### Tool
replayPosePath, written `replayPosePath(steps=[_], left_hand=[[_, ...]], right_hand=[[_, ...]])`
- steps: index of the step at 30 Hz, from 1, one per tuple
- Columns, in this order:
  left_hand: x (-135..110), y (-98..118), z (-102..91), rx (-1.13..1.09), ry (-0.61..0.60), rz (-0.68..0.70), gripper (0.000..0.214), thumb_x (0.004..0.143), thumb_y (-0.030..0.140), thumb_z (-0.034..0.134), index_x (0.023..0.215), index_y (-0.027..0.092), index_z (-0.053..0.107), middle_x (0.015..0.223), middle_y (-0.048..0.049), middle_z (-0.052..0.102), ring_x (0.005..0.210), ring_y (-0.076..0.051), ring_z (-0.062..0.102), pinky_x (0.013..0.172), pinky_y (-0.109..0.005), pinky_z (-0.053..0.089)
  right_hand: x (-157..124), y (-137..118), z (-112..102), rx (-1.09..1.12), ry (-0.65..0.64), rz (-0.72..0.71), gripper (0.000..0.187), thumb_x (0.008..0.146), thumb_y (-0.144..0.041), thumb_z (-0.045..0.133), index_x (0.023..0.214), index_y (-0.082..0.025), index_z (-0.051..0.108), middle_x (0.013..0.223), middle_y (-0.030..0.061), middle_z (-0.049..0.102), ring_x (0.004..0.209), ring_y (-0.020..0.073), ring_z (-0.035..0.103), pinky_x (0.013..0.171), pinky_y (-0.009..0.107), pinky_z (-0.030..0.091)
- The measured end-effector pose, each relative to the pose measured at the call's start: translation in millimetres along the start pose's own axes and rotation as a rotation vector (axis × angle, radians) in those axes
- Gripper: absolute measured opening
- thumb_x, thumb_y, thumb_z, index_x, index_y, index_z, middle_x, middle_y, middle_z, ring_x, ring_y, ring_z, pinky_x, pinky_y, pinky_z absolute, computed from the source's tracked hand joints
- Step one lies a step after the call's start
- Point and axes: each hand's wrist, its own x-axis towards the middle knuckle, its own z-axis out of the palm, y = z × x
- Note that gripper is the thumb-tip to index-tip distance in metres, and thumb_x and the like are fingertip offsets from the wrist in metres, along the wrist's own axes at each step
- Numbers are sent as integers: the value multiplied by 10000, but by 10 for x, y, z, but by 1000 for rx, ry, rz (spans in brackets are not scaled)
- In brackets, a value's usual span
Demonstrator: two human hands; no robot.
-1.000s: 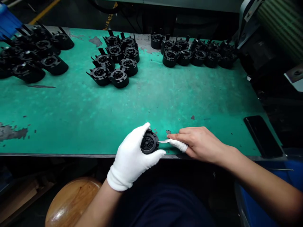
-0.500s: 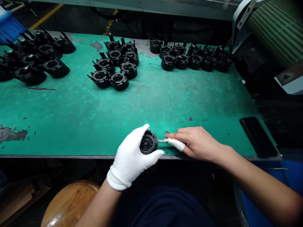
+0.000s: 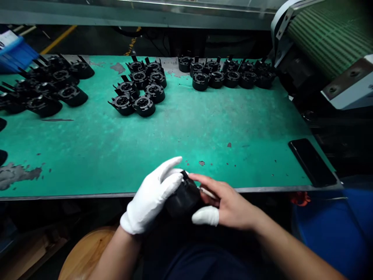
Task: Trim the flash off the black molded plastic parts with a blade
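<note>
My left hand (image 3: 151,198), in a white glove, is closed round a round black plastic part (image 3: 183,198), held just off the near edge of the green table (image 3: 204,116). My bare right hand (image 3: 230,204) touches the same part from the right, its thumb in a white finger cot. A thin silvery blade (image 3: 207,192) shows between its fingers. The part's side faces me; its inner face is hidden.
Several black round parts stand in three groups along the far side: left (image 3: 49,87), middle (image 3: 140,87), right (image 3: 227,72). A black phone (image 3: 311,161) lies at the table's right near corner. A green roller machine (image 3: 329,35) stands right; a wooden stool (image 3: 84,256) is below left.
Both hands have drawn back from the tabletop toward me, past its near edge. The part has been turned so its side shows, and my right hand has closed in against it.
</note>
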Motion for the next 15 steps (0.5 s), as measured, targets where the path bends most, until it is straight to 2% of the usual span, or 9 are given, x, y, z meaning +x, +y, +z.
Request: replayPosePath(steps=[2,3,5,7,9,12,13,15], left_hand=[[-93,-25,33,-75,-75,-87,576,940,586,474,1382,221,536,1225,-117,704,1116,-300,679,975,-470,559],[-158,-59,64,-73,-59,-98,559,967,588,405,1380,235,539,1278,-114,679,1149,-294,664,996,-473,548],[-311,-158,145,28,74,-17,553,986,592,341,1394,266,521,1400,-93,597,1237,-276,610,1076,-474,491],[-452,-275,230,242,226,160,551,952,602,444,1395,282,515,1456,-75,539,1313,-273,541,1149,-473,415],[-528,-385,300,458,311,304,488,930,539,549,1347,286,553,1404,-65,572,1314,-264,527,1177,-477,372],[-497,-512,355,686,349,392,318,951,368,571,1254,279,605,1229,-47,660,1195,-229,594,1199,-519,315],[-466,-543,362,744,358,417,298,945,334,583,1233,267,613,1182,-46,672,1173,-230,600,1208,-546,284],[-408,-591,366,824,380,463,299,917,300,620,1209,233,616,1137,-61,673,1170,-247,592,1211,-589,248]], right_hand=[[-84,102,232,119,80,5,599,820,-387,782,1369,-302,559,704,-68,430,614,105,380,578,241,343],[-116,143,332,161,147,28,530,828,-384,775,1316,-285,594,694,-70,422,613,103,378,585,245,341],[-161,194,499,249,278,108,477,839,-399,762,1267,-259,605,693,-71,422,615,102,381,595,252,345],[-183,205,631,333,360,194,478,848,-429,747,1259,-241,591,702,-71,423,620,103,379,598,253,350],[-200,204,719,383,368,240,453,859,-446,730,1231,-224,595,705,-69,417,624,105,369,590,251,348],[-273,254,748,387,327,238,540,861,-451,727,1316,-233,536,774,-49,478,664,116,424,619,254,381],[-313,288,732,374,326,233,560,884,-460,697,1361,-241,502,818,-35,510,692,124,454,647,261,402],[-394,365,677,338,347,242,467,976,-487,545,1373,-243,511,872,-6,556,750,143,503,722,284,430]])
